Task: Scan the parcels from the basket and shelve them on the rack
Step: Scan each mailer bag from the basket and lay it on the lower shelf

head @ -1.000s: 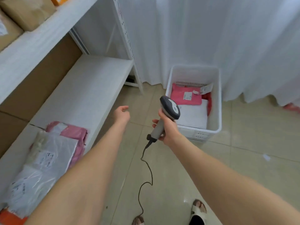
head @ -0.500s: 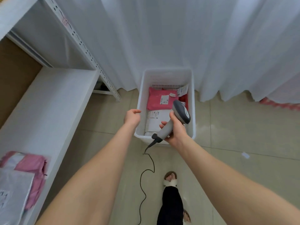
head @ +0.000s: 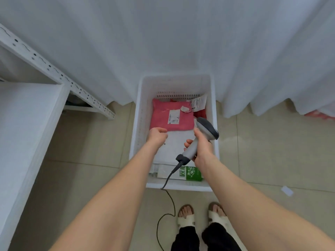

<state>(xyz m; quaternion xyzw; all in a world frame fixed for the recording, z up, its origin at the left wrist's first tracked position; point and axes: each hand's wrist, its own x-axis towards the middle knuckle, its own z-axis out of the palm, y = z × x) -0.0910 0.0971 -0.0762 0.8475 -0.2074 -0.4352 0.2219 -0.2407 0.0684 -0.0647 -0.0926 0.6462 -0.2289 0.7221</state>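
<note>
Parcels [head: 172, 117] are lying in the basket [head: 190, 187] just under both hands, so the left hand [head: 156, 136] is hanging loose and empty, maybe to grab one, while the right hand [head: 203, 149] is gripping the scanner [head: 206, 128].

the basket [head: 138, 124] is open at the top, so entry is from above; its tall walls block the sides. the curtain [head: 163, 42] hangs just behind its far wall, closing that side. the scanner [head: 206, 128] in the right hand [head: 204, 149] sits over the basket's right half, its cable [head: 167, 180] draped across the near rim. left of the basket, bare floor [head: 90, 142] runs to the shelf [head: 27, 124] and its slanted upright [head: 54, 71].
</note>
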